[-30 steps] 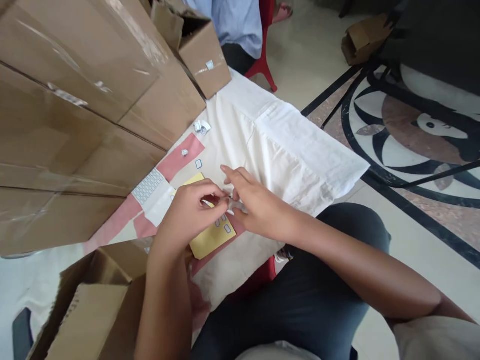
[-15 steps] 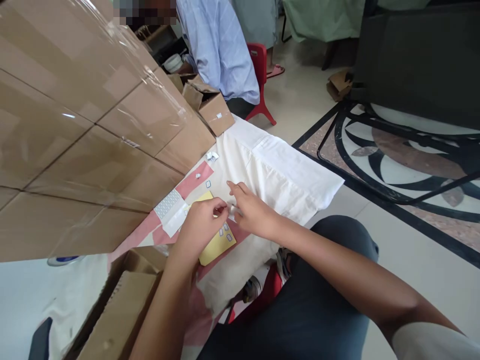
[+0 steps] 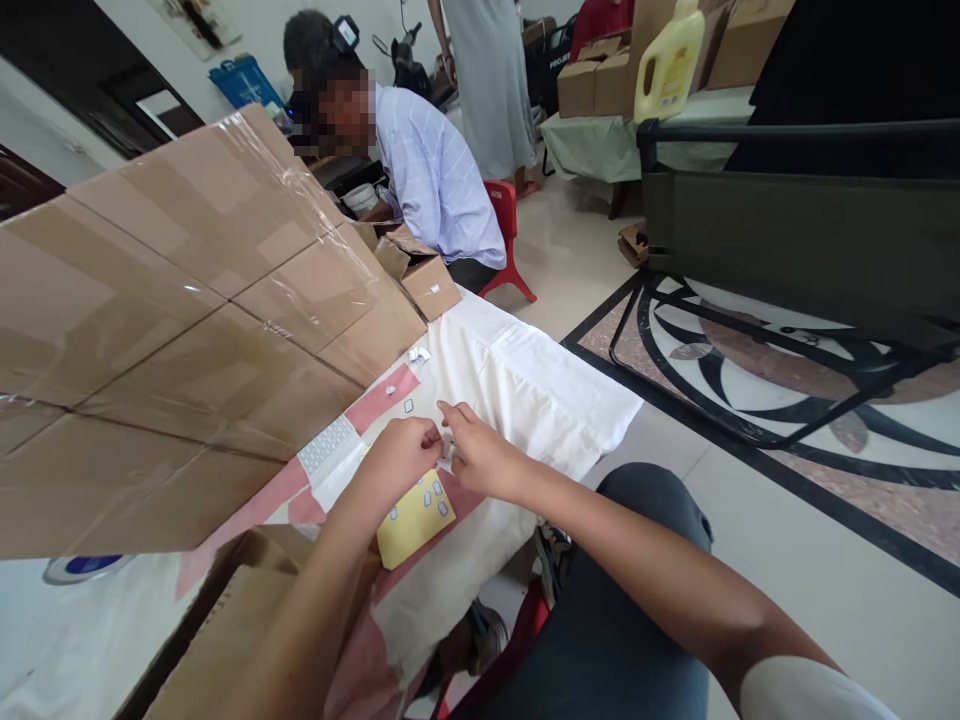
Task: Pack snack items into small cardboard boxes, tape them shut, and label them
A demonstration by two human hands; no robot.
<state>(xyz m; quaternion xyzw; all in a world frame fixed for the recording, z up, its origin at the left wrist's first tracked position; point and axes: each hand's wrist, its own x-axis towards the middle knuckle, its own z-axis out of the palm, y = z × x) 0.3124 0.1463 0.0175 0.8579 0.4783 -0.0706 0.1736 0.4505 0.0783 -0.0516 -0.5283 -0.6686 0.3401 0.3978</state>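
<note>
My left hand (image 3: 400, 458) and my right hand (image 3: 484, 455) meet over the table, fingertips almost touching. The left fingers are pinched together on something too small to make out. My right hand has its index finger pointing out, while its thumb and other fingers close around a tiny pale thing I cannot identify. Under my hands lies a yellow sheet (image 3: 409, 535) with several small outlined rectangles on it, partly hidden by my left hand. Left of it is a white sheet (image 3: 324, 447) with a grid of small marks. One loose outlined rectangle (image 3: 409, 406) lies beyond my hands.
Stacked, taped cardboard boxes (image 3: 187, 330) wall off the left side. An opened carton (image 3: 217, 630) stands by my left forearm. Crumpled whitish scraps (image 3: 418, 355) lie on the cloth (image 3: 525, 370). A person in a light blue shirt (image 3: 439, 180) sits beyond on a red chair (image 3: 502, 215).
The view has tilted upward, bringing more of the room into sight. My hands stay close together over the yellow sheet, with little change in their pose.
</note>
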